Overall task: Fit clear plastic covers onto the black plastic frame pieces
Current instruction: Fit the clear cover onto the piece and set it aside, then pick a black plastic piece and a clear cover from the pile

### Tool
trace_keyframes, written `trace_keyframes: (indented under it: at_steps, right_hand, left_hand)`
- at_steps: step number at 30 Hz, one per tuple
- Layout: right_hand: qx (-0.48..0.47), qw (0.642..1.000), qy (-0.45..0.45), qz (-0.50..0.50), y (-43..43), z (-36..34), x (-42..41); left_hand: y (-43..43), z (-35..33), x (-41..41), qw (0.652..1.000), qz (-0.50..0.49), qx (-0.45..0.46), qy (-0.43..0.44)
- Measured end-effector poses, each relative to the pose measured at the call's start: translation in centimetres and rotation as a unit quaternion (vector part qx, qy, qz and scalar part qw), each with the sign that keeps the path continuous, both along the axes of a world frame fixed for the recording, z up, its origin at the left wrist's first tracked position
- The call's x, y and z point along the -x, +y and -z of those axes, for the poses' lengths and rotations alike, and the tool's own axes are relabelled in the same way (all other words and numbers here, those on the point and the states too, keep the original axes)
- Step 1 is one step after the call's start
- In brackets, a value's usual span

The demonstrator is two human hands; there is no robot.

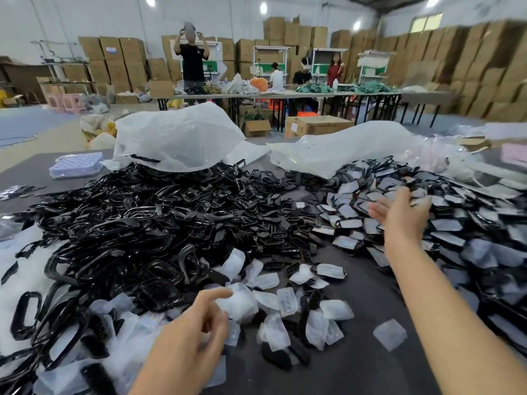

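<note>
A big heap of black plastic frame pieces fills the left and middle of the grey table. Loose clear plastic covers lie scattered in front of it. On the right spreads a pile of black frames with clear covers on them. My left hand hovers low over the loose covers, fingers relaxed and spread, with its index finger at a clear cover; it holds nothing that I can see. My right hand is stretched out over the right pile, palm up, fingers apart and empty.
Two large clear plastic bags lie behind the heaps. A blue-white tray sits at the far left of the table. Bare grey table top shows between my arms. People work at long tables before stacked cartons.
</note>
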State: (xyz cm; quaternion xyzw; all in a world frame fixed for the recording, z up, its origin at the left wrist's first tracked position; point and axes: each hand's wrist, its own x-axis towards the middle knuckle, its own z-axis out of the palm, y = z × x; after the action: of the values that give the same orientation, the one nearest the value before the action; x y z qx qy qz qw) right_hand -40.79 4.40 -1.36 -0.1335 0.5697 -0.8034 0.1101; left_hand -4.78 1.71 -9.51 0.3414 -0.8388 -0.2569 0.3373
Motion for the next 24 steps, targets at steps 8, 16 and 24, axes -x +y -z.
trace_keyframes:
  at_steps: [8,16,24]
  right_hand:
    - [-0.179,0.94,0.203,-0.209,-1.6,5.9,-12.2]
    - [-0.371,0.724,0.483,-0.324,-4.8,10.2,-18.7]
    - [-0.341,0.727,0.512,-0.303,-3.8,10.5,-18.6]
  left_hand:
    - [-0.6,1.2,0.9,0.935,0.081,0.277,-0.206]
    - [-5.6,0.1,-2.4,0.924,-0.205,0.202,-0.252]
    - [-6.1,1.6,-2.0,0.929,-0.152,0.258,-0.218]
